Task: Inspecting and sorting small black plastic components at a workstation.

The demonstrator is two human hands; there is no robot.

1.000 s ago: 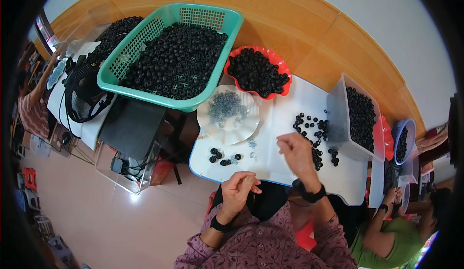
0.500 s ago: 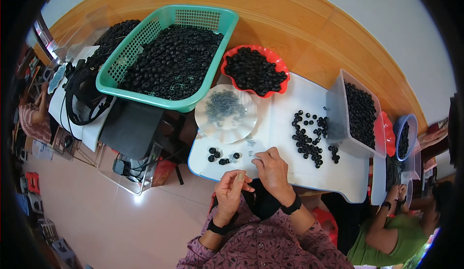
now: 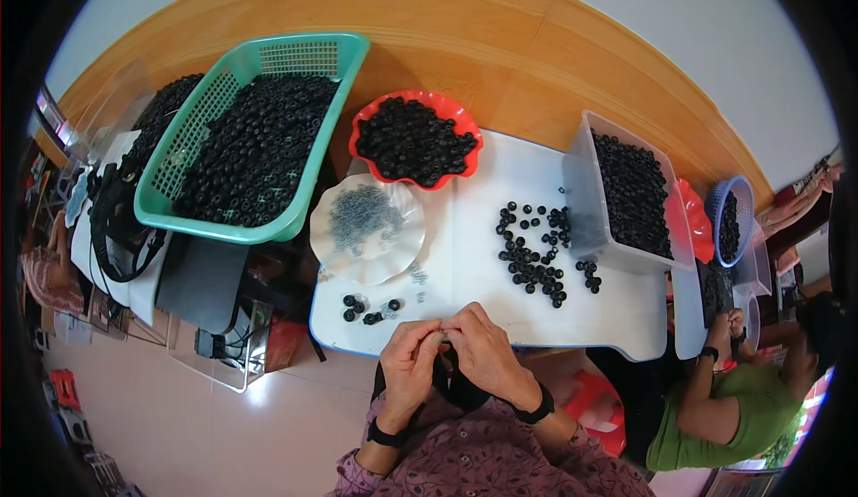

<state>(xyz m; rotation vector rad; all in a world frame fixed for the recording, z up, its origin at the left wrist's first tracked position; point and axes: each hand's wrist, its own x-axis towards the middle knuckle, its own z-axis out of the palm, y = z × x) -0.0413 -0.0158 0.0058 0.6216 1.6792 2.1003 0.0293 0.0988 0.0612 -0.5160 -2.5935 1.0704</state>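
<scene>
My left hand [image 3: 413,360] and my right hand [image 3: 483,347] meet at the front edge of the white table [image 3: 465,238]. Both have thumb and fingers pinched together, fingertips touching or nearly so; whatever is between them is too small or hidden to name. Beyond my left hand stands a white scalloped plate [image 3: 323,254] with a heap of small clear or silvery pieces [image 3: 362,215]. A few such pieces also lie beside the plate. Several black ring-shaped parts [image 3: 355,304] sit in front of the plate, and a larger loose group of them [image 3: 534,271] spreads over the table's right half.
A green basket [image 3: 290,220], a red scalloped dish [image 3: 475,135] and a clear plastic bin [image 3: 585,220] hold many black parts. Farther right are a blue basket [image 3: 715,202] and a co-worker in a green shirt [image 3: 724,425]. A wood-panelled wall [image 3: 465,28] backs the table.
My right hand has left the small pieces on the table and come back to my left hand, so the fingertips now meet. The whole view has shifted, with the containers farther left.
</scene>
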